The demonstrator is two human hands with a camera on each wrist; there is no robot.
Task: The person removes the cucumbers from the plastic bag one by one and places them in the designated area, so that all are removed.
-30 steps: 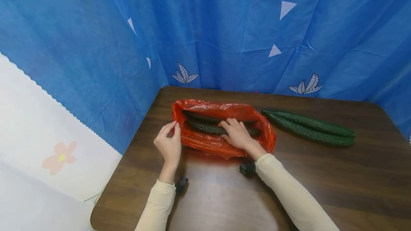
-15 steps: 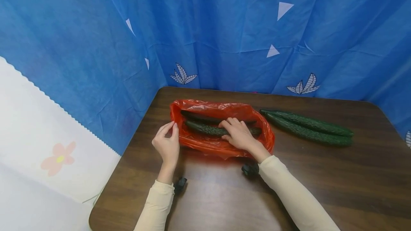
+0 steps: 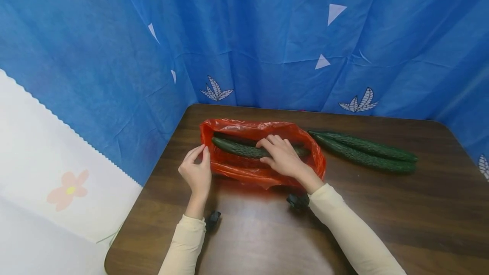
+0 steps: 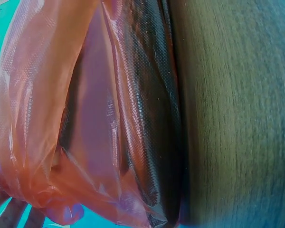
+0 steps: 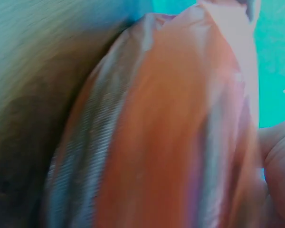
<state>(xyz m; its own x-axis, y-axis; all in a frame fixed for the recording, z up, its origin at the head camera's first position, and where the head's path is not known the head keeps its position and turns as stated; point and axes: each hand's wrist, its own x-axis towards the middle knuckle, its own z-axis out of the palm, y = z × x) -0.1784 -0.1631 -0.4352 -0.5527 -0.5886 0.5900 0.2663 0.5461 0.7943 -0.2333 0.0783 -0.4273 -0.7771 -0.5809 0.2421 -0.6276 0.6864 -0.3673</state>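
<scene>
A red plastic bag [image 3: 244,175] lies on the table with its mouth spread upward and dark green cucumbers inside. The left hand [image 3: 196,173] pinches the bag's left rim between thumb and fingertips. Inside the bag, the right hand [image 3: 282,158] has its curled fingers on the nearer cucumber [image 3: 238,147]; another lies partly hidden behind it. In the left wrist view the bag [image 4: 38,118] shows cucumbers through its thin side, with fingertips at the lower left. The right wrist view is blurred, showing the bag [image 5: 156,142] and part of the right hand [image 5: 280,166].
Two long cucumbers [image 3: 366,152] lie side by side on the wooden table [image 3: 382,207], right of the bag. Small black devices [image 3: 297,201] are at both wrists. Blue patterned curtain [image 3: 267,33] hangs behind the table, and a white cloth [image 3: 46,173] is at the left.
The nearer cucumber in the bag has shifted back and slightly left, with the right hand's fingers on it, now covering more of the other one. The left hand keeps its pinch on the rim.
</scene>
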